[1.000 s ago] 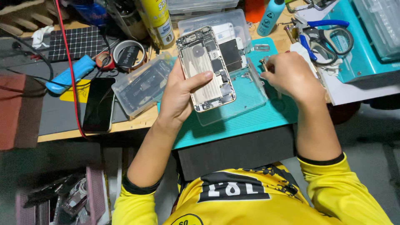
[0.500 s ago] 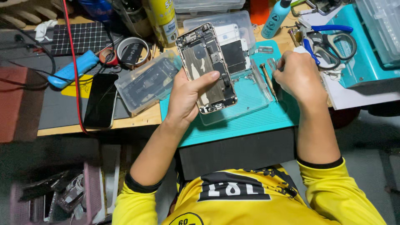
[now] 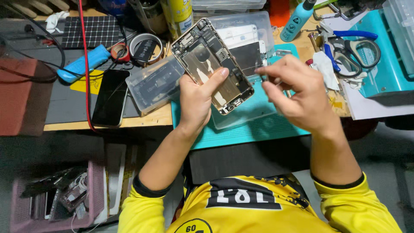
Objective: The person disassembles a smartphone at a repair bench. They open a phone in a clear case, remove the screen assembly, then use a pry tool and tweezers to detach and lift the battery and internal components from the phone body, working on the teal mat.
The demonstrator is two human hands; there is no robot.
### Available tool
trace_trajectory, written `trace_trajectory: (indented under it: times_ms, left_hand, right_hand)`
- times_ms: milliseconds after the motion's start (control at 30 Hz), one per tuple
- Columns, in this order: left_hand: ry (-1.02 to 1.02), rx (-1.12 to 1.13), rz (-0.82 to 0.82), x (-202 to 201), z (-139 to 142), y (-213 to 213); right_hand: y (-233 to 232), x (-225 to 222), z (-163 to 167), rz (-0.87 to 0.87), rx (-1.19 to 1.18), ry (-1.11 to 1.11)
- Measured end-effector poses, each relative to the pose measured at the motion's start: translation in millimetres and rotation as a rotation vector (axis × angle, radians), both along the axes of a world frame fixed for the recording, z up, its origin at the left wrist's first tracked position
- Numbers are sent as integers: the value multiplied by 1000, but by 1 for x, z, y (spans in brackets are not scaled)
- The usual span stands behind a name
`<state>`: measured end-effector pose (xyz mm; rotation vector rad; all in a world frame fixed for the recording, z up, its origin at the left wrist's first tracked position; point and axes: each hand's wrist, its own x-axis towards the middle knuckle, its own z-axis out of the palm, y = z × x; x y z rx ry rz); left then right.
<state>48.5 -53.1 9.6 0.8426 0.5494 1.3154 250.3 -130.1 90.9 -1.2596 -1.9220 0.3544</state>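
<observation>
left hand (image 3: pixel 197 103) clamped on opened phone chassis (image 3: pixel 212 64), held above teal mat (image 3: pixel 241 129) near worktop front edge | right hand (image 3: pixel 297 92) fingertips pinched together, contents unclear | chassis looks light, stiff, fragile inside; grip side edges

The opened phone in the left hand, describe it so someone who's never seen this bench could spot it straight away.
Start at the teal work mat at the wooden bench's front edge. Just above it the left hand holds up the opened phone, tilted. Unlike the dark intact phone lying flat to the left, it has no screen, showing bare metal and circuitry.
</observation>
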Motion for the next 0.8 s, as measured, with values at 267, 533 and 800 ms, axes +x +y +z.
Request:
trace_trajectory:
  times_ms: [267, 533, 800]
  left_hand:
    - [-45, 74, 166, 10, -5, -10]
    - [201, 158, 256, 8, -7, -16]
    - [232, 152, 263, 8, -7, -17]
  right_hand:
    - [8, -44, -11, -55, 24, 117]
    - [12, -43, -15, -62, 0, 133]
    - [11, -43, -14, -57, -16, 143]
